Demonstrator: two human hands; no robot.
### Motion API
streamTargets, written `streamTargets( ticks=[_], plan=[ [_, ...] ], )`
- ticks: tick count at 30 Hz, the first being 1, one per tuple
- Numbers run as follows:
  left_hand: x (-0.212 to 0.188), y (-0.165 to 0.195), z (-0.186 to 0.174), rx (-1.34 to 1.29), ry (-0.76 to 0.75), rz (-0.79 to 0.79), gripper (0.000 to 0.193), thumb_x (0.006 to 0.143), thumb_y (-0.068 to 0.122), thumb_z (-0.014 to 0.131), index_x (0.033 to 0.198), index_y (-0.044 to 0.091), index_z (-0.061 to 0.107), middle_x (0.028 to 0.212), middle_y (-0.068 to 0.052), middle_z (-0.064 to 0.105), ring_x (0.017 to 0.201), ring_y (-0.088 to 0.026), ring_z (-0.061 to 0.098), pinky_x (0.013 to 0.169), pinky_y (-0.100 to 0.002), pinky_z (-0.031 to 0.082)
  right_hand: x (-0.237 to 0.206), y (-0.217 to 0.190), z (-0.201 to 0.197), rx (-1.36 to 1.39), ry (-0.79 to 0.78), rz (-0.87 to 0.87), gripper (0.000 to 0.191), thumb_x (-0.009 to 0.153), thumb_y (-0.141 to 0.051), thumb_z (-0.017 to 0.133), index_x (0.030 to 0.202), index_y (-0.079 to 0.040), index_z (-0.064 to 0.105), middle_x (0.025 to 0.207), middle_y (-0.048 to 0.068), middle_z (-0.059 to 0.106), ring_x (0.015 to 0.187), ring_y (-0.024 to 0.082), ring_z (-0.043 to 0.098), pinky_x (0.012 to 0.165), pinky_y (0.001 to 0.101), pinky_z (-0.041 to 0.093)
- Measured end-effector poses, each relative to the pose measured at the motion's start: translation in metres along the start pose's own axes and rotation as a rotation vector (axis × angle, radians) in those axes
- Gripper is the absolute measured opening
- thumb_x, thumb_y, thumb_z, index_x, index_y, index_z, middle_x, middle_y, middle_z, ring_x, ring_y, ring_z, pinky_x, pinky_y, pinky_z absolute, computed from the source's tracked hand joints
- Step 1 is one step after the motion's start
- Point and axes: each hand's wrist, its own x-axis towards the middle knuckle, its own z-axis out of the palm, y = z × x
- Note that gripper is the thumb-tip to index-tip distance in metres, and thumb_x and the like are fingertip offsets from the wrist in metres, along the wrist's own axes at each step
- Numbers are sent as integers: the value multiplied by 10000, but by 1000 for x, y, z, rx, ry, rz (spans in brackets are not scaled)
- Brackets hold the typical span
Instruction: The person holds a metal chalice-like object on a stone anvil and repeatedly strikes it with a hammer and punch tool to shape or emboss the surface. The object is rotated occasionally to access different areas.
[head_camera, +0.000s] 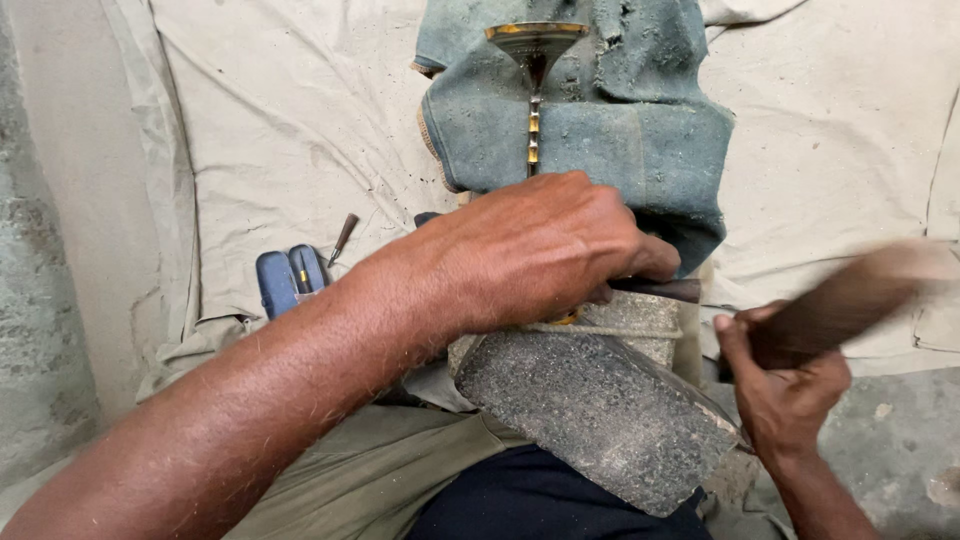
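Now the left hand (530, 250) is clamped down, fingers curled tight around a dark slim metal tool (660, 289) whose tip pokes out past the knuckles to the right. That hand presses over the stem of a long brass-coloured piece with a flared cup-shaped head (536, 45), which lies along a folded dusty blue-grey cloth (620, 140) and runs back under the palm. Just below the fist sits a rough grey stone block (600, 415), propped against the person's lap, with a paler slab edge (640, 320) behind it.

Over on the other side, the right hand (785, 385) is closed in a full grip on a dark wooden striker (850, 300), blurred with motion, raised to the right of the tool's end and clear of it. So this reads as the striking step: tool set on the work, mallet mid-swing.

By my judgement the next blow needs to land square on the exposed tool end, while the left fist keeps the tip from skidding off the stem.

Off to the left, on the pale canvas sheet (280, 120), lie two blue oblong cases (290, 280) and a small pointed punch (344, 236), untouched.
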Motion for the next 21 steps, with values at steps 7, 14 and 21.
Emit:
streamTargets(
  ticks=[7, 14, 21],
  plan=[
    [-14, -6, 5, -55, 152, -8, 321, 876, 144, 722, 1196, 165, 703, 753, -126, 715, 679, -257, 733, 550, -437, 580, 14, -16, -8, 50, -102, 42, 173, 989, -82, 780, 1110, -27, 670, 887, 63, 729, 739, 134, 726, 772, 338, 631],
    [-31, -8, 16, -138, 289, -92, 339, 870, 184, 769, 1197, 168, 679, 873, -114, 730, 697, -268, 731, 562, -428, 593, 55, -62, -23, -317, -256, -75, 271, 851, -125, 826, 1035, 1, 672, 859, 101, 696, 709, 181, 683, 636, 336, 596],
    [-48, -13, 36, -144, 550, -54, 372, 883, 191, 816, 1209, 104, 660, 948, -116, 744, 799, -276, 742, 678, -418, 621, 84, -109, -26, -438, -395, 12, 294, 886, -171, 822, 1096, -22, 679, 764, 101, 664, 607, 169, 643, 505, 323, 542]
  ],
)
